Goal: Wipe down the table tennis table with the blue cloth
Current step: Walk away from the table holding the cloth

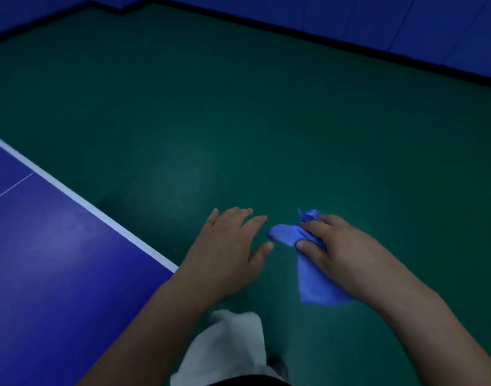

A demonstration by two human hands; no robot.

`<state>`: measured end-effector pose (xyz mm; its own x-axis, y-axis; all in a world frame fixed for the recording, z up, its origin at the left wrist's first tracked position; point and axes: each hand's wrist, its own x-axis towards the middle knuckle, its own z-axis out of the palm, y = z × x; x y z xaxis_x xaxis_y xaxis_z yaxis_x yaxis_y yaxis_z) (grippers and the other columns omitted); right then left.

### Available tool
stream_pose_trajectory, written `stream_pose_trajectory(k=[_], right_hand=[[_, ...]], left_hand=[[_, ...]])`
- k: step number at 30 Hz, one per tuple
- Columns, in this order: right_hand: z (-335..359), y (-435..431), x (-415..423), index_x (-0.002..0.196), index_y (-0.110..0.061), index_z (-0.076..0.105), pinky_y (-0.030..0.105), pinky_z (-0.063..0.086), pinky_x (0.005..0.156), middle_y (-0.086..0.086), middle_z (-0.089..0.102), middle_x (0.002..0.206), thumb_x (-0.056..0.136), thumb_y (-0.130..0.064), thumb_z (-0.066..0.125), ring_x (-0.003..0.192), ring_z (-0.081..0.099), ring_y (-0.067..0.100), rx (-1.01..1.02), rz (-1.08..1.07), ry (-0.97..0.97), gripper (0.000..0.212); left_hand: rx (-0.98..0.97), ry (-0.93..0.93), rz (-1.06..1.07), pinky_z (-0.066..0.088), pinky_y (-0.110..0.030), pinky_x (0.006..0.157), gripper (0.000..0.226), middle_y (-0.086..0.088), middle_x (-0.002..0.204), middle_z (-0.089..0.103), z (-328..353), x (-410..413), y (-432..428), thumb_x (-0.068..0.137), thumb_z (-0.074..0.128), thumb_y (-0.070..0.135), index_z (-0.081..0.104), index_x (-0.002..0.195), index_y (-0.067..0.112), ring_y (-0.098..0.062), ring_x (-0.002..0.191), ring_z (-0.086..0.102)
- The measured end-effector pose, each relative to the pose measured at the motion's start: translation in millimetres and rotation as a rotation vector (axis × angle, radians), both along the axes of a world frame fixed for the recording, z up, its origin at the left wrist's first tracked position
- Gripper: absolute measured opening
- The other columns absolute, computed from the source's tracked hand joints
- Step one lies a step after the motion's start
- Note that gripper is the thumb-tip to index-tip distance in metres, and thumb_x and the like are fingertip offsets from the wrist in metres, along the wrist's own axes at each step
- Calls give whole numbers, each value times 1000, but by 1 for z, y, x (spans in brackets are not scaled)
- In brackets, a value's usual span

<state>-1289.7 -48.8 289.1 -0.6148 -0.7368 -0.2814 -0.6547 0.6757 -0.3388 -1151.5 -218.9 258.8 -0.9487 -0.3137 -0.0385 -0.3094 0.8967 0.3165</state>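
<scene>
Hands apart over green floor: right hand (333,243) grips blue cloth (312,277), left hand (230,252) spread, beside table (57,246).

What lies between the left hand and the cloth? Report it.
Nothing: head view shows only green floor below the gap between left hand and cloth.

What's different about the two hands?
The left hand is open with fingers spread and holds nothing; the right hand is curled round the blue cloth. The left hand is nearer the table tennis table; the right hand is farther off. Both hover over the green floor.
</scene>
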Motion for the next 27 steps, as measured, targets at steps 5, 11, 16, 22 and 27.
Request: stream_pose_trajectory(k=[5,11,16,22,27], right_hand=[[-14,-82,-65,134,-35,59,38,47,96,-6,49,141,98,-49,50,121,56,23,-80,114,-42,39],[-20,-208,-148,132,-35,60,36,47,94,-7,50,140,98,-49,51,119,57,22,-37,232,-28,37],[-11,-305,-224,132,-38,59,31,46,88,-11,47,141,99,-50,50,117,56,19,7,316,7,37],[-11,-393,-314,133,-36,59,32,45,94,-9,49,141,97,-50,49,120,55,20,11,335,-30,40],[-15,-475,-395,129,-36,60,38,46,97,-6,51,137,96,-49,50,119,55,22,26,435,-52,37]], left_hand=[[7,22,175,30,-55,117,69,-8,142,57,-14,-39,-69,90,30,61,57,139,20,-27,134,50],[62,-23,331,24,-53,120,76,-7,147,52,-29,-101,-176,89,23,63,47,148,22,-26,138,44],[71,-53,372,16,-48,124,81,-4,157,39,-22,-163,-253,87,12,65,32,156,28,-24,146,32],[55,-124,387,13,-48,124,87,-4,159,34,-10,-247,-335,83,3,67,26,157,28,-23,149,26],[3,-157,454,14,-48,124,85,-3,159,35,-8,-325,-395,83,4,66,26,157,29,-24,148,27]])
